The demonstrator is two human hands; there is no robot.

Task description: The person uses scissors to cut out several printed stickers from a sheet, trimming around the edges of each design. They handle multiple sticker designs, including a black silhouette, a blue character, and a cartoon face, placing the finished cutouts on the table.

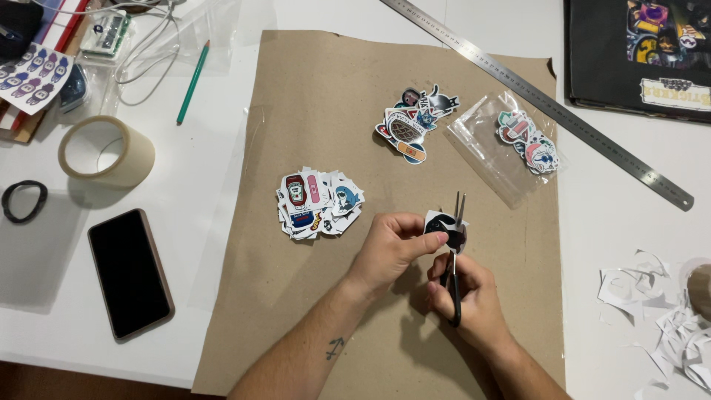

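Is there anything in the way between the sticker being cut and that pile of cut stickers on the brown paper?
Nothing visible. The left hand holds the sticker while the right hand works the scissors on it. Between it and the pile of cut stickers, up and to the left, there is only bare brown paper.

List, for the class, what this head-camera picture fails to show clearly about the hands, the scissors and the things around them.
- Sticker in the left hand: its design is largely hidden by the thumb and the scissors.
- Scissor handles: covered by the right hand.
- Stickers in the clear bag: too small to make out.
- Paper scraps: cut off by the right edge.
- Black folder: cut off by the top edge.
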